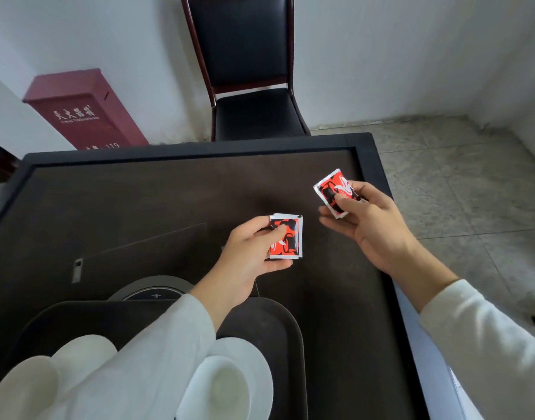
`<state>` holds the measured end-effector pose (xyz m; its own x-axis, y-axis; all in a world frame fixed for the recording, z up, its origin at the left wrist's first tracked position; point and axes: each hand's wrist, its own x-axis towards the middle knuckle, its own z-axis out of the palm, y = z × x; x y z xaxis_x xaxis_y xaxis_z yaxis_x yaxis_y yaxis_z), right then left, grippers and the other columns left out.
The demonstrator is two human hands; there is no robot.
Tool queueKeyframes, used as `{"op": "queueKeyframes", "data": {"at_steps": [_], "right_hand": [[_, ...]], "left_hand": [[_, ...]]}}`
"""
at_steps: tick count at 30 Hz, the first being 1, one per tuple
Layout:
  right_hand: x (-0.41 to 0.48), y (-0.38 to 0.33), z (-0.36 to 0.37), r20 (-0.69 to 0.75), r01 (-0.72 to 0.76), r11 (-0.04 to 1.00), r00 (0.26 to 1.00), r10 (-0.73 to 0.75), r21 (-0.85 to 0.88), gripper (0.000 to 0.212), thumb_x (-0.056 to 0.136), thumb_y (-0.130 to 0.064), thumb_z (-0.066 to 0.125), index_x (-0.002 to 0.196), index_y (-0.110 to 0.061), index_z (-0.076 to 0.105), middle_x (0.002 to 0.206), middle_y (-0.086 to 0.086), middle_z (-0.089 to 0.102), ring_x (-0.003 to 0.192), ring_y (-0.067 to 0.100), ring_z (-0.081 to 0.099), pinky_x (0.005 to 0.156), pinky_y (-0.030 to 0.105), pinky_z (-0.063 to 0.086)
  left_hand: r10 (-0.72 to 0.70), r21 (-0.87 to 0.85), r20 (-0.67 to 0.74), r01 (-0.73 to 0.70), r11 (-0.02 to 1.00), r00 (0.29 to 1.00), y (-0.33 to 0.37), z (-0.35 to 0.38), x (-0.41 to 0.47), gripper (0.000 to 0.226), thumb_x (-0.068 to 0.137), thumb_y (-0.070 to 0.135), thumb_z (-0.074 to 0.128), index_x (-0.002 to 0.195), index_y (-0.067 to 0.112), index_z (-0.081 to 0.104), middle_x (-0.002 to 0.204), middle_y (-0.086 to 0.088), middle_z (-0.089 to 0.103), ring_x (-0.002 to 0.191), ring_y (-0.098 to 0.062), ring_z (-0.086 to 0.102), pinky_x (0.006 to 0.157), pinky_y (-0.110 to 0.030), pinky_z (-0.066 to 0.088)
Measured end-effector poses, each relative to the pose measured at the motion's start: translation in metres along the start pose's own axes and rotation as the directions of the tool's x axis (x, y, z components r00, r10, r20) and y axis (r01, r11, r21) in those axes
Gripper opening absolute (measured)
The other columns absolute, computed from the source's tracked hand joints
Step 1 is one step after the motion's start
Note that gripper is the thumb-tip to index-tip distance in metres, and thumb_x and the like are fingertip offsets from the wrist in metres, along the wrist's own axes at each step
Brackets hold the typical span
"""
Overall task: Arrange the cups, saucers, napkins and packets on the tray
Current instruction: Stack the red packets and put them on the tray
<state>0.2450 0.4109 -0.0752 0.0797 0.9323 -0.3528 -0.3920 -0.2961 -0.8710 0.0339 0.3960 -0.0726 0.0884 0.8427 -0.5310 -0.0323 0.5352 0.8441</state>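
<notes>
You hold one red packet in each hand, over the dark table.

Your left hand (248, 253) pinches a red, black and white packet (287, 236) thumb on top; your right hand (366, 219) grips a matching second packet (333, 189) farther out, tilted. Print on both is too blurred to read. The dark tray (287, 325) sits nearest you with a white cup (220, 386) on a saucer (260, 368) and more white cups (84, 356) under your sleeve. A red box (84, 110) by the wall shows white Chinese characters and "119"; a black chair (248, 68) stands beyond.
</notes>
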Motion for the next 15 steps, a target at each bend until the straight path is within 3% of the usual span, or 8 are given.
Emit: {"op": "queueKeyframes", "data": {"at_steps": [4, 9, 12, 15], "right_hand": [[-0.012, -0.005, 0.0, 0.051, 0.068, 0.997, 0.996, -0.07, 0.041, 0.022, 0.095, 0.004, 0.061, 0.112, -0.009, 0.065, 0.108, 0.019, 0.064, 0.089, 0.027, 0.075, 0.081, 0.036, 0.06], [-0.027, -0.005, 0.0, 0.043, 0.187, 0.98, 0.982, -0.184, -0.07, 0.029, 0.089, -0.003, 0.074, 0.113, -0.018, 0.067, 0.1, 0.009, 0.075, 0.079, 0.019, 0.073, 0.071, 0.025, 0.057], [-0.033, -0.005, 0.001, 0.051, 0.194, 0.974, 0.981, -0.189, -0.118, 0.016, 0.091, -0.011, 0.073, 0.103, -0.021, 0.07, 0.096, 0.004, 0.076, 0.076, 0.013, 0.07, 0.063, 0.023, 0.054], [-0.034, -0.008, 0.005, 0.118, 0.182, 0.966, 0.98, -0.162, -0.184, 0.014, 0.099, -0.018, 0.064, 0.1, -0.027, 0.074, 0.095, 0.001, 0.075, 0.077, 0.009, 0.066, 0.064, 0.025, 0.052]], "left_hand": [[0.006, -0.021, 0.007, -0.006, 1.0, 1.0, 0.005, 0.005, -0.006, 0.026, 0.092, 0.017, 0.074, 0.116, 0.026, 0.069, 0.112, -0.004, 0.074, 0.095, -0.022, 0.077, 0.071, -0.04, 0.065], [0.003, -0.086, 0.034, 0.0, 0.996, 0.999, 0.002, 0.012, -0.019, 0.019, 0.094, 0.014, 0.071, 0.108, 0.027, 0.069, 0.112, -0.003, 0.073, 0.098, -0.023, 0.076, 0.069, -0.037, 0.063], [0.003, -0.079, 0.051, 0.001, 0.997, 0.999, 0.002, 0.012, -0.027, 0.014, 0.095, 0.018, 0.069, 0.104, 0.029, 0.069, 0.113, -0.004, 0.074, 0.098, -0.024, 0.076, 0.07, -0.037, 0.064], [-0.019, -0.09, 0.042, 0.022, 0.996, 0.999, 0.006, 0.008, -0.032, 0.018, 0.098, 0.023, 0.066, 0.115, 0.025, 0.068, 0.114, -0.004, 0.073, 0.096, -0.022, 0.077, 0.068, -0.035, 0.063]]}}
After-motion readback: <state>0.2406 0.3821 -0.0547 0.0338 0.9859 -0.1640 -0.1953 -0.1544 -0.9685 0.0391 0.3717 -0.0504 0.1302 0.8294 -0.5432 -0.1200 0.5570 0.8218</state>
